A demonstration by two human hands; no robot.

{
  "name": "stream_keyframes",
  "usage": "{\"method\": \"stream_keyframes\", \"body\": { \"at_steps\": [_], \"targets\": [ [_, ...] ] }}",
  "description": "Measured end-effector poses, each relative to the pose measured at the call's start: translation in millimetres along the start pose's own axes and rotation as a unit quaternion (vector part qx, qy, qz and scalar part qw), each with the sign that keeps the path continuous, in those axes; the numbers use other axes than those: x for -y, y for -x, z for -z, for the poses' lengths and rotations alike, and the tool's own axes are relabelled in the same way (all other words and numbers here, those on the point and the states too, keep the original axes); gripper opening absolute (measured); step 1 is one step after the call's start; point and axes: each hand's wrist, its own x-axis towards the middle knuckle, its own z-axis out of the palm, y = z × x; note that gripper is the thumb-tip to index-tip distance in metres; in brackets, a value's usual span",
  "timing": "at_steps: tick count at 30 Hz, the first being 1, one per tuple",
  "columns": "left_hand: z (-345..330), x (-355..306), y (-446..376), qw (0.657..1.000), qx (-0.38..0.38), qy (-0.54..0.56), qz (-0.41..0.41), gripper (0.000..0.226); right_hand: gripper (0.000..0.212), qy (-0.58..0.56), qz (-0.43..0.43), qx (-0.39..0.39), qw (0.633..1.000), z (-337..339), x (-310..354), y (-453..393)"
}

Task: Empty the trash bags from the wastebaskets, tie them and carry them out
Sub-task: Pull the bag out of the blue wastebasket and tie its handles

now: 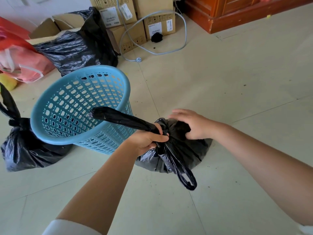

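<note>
Brown cardboard boxes [159, 25] stacked by the wall: white stick-on labels and black printed handling symbols along the top edges; the print is too small and blurred to read.
White label on the upper left box [110, 16]: lines of dark text and a barcode-like strip, not legible.
White tag on the grey cable [126, 11]: printed marks, unreadable.
Red and pink plastic bags [20, 60]: no lettering can be made out.
Readable words, brands or numbers: none.

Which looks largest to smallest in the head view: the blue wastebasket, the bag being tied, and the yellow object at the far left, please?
1. Blue wastebasket, nearer the camera.
2. Bag being tied.
3. Yellow object, partly cut off.
</note>
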Motion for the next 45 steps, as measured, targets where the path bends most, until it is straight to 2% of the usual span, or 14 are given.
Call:
{"method": "stream_keyframes", "body": {
  "at_steps": [2,5,7,10,14,17,21,22,24,26,31,33,40,45],
  "targets": [
    [-3,-2,1,0.997,0.034,-0.061,-0.014,0.054,0.077,0.006,0.001,0.046,0.999,-7,0,0],
    [-6,-6,2,0.994,0.052,-0.093,-0.039,0.047,0.049,-0.001,-0.020,0.099,0.995,-12,0,1],
    [-9,-8,3,0.996,-0.003,-0.077,-0.055,0.041,0.037,-0.019,-0.045,0.100,0.994,-11,-1,0],
    [-14,-5,-3,0.987,-0.143,-0.052,-0.058,0.039,0.015,-0.057,-0.076,0.058,0.994,-11,-2,-2],
    [-19,9,-16,0.951,-0.272,-0.126,-0.081,0.027,0.034,-0.024,-0.066,0.051,0.996,-17,3,-7],
    [-19,13,-14,0.918,-0.303,-0.218,-0.132,0.009,0.021,-0.021,-0.051,0.063,0.997,-19,10,-7],
    [-20,10,-10,0.867,-0.299,-0.389,-0.090,0.023,0.009,-0.058,-0.053,0.056,0.995,-16,13,-3],
    [-19,11,-12,0.871,-0.289,-0.387,-0.083,0.025,0.007,-0.054,-0.057,0.061,0.995,-15,12,-3],
    [-15,10,-14,0.920,-0.265,-0.285,-0.041,0.027,0.014,-0.034,-0.067,0.071,0.995,-15,10,-3],
    [-16,4,-15,0.973,-0.214,-0.081,0.039,0.022,0.028,-0.032,-0.086,0.066,0.994,-14,5,-2],
    [-14,-8,-13,0.972,-0.156,0.171,0.047,0.027,0.022,-0.057,-0.105,0.054,0.991,-11,-3,-1],
    [-15,-2,-14,0.962,-0.163,0.211,0.059,0.030,0.028,-0.040,-0.102,0.066,0.992,-15,0,-1],
    [-19,9,-16,0.972,-0.160,0.172,0.021,0.031,0.036,-0.013,-0.107,0.063,0.992,-15,-2,3],
    [-19,15,-11,0.973,-0.126,0.192,0.016,0.027,0.015,-0.025,-0.102,0.106,0.989,-18,4,7]
  ]
}}
